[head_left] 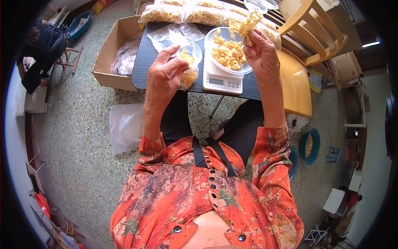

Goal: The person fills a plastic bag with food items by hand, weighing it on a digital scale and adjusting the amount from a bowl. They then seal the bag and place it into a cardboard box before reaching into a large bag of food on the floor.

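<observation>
My left hand pinches the rim of a clear plastic bag, which holds some yellow dried pieces and rests at the near edge of the dark table. Raised above the right side of a white bowl, my right hand grips a bunch of curly yellow dried pieces. More such pieces lie in the bowl, which sits on a white digital scale.
Filled bags line the table's far side. A cardboard box with plastic bags stands left, a wooden chair right. Another person is at far left. A plastic sheet and blue basins are on the floor.
</observation>
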`<control>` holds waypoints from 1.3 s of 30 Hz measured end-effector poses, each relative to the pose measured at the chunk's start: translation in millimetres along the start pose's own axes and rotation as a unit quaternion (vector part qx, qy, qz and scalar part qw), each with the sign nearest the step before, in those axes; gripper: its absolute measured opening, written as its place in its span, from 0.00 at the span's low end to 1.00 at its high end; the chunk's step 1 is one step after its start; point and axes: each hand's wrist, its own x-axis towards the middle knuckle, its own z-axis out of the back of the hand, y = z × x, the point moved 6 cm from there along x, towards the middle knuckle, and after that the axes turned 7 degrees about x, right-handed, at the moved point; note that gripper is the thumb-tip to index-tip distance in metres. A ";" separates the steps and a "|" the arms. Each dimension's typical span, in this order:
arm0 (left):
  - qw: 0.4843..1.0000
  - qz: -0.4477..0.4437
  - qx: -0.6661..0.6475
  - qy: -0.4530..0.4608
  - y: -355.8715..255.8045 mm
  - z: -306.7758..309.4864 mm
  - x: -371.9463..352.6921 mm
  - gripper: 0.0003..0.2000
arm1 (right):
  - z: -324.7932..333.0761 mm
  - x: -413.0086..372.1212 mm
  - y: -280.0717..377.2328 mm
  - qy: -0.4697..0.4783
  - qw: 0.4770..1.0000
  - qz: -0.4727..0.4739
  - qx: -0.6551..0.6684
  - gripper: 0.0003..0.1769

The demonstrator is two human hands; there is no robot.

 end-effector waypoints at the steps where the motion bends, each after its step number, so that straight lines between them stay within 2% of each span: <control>1: 1.000 0.003 -0.010 0.004 0.1 -1.0 -0.1 0.07 | -11.8 -3.9 -4.8 0.012 1.000 -0.012 0.008 0.09; 3: 1.000 0.007 -0.015 0.007 -0.1 -1.7 -0.5 0.07 | -27.2 -10.0 -20.1 -0.006 1.000 -0.011 0.005 0.08; 5: 1.000 0.010 -0.021 0.010 -0.5 -2.0 -0.2 0.07 | -42.8 -12.5 -40.7 0.046 0.998 -0.036 -0.002 0.08; 6: 1.000 0.003 -0.018 0.006 -1.5 -1.2 -0.2 0.07 | -45.8 -15.0 -51.7 0.004 0.999 -0.029 -0.039 0.07; 7: 1.000 -0.003 -0.015 0.003 -2.4 -0.3 -0.1 0.07 | -48.8 -16.4 -60.5 0.026 0.997 -0.032 -0.066 0.06; 9: 1.000 0.001 -0.018 -0.002 -2.7 1.0 -0.6 0.08 | -46.4 -15.5 -76.2 0.015 0.978 -0.018 -0.207 0.07; 11: 1.000 0.006 -0.023 -0.007 -1.9 2.6 -0.7 0.08 | -54.7 -18.2 -82.6 0.010 0.913 0.100 -0.395 0.06; 14: 0.999 -0.007 -0.029 -0.020 -3.4 5.7 -0.2 0.08 | -69.9 -23.1 -83.9 0.032 0.811 0.163 -0.561 0.03; 15: 1.000 -0.003 -0.024 -0.019 -3.9 6.4 0.2 0.08 | -68.8 -22.2 -84.5 0.032 0.811 0.162 -0.561 0.03; 17: 1.000 0.003 -0.020 -0.017 -3.2 6.4 -0.3 0.08 | -80.0 -24.4 -88.9 0.124 0.714 0.220 -0.652 0.04; 22: 0.999 -0.001 -0.013 -0.034 -0.2 11.5 -0.8 0.08 | -93.9 -34.9 -75.1 0.174 0.688 0.275 -0.648 0.09; 24: 0.999 -0.001 -0.011 -0.037 1.3 13.2 -0.1 0.08 | -98.9 -43.3 -77.6 0.241 0.699 0.165 -0.653 0.16; 25: 0.999 -0.002 -0.012 -0.035 1.5 13.0 0.0 0.08 | -98.5 -43.7 -78.8 0.240 0.699 0.165 -0.653 0.16; 28: 1.000 -0.004 0.001 -0.027 -2.3 12.0 -0.1 0.07 | -92.8 -41.7 -95.2 0.296 0.656 0.152 -0.678 0.33; 29: 1.000 -0.007 -0.001 -0.023 -5.0 11.6 -0.1 0.07 | -94.5 -36.0 -96.5 0.291 0.657 0.152 -0.679 0.33; 31: 1.000 -0.009 0.000 -0.007 -9.1 10.6 0.6 0.07 | -93.7 -27.7 -114.4 0.324 0.604 0.051 -0.726 0.30; 32: 1.000 -0.014 -0.001 -0.005 -9.0 10.4 1.1 0.07 | -97.5 -26.1 -114.7 0.333 0.631 0.019 -0.701 0.29; 37: 1.000 -0.005 0.022 0.001 -3.0 13.7 0.8 0.07 | -83.3 -12.2 -125.3 0.309 0.622 0.011 -0.720 0.30; 39: 1.000 -0.005 0.026 -0.003 -3.7 14.7 1.4 0.06 | -87.4 -21.8 -103.4 0.293 0.691 0.091 -0.655 0.30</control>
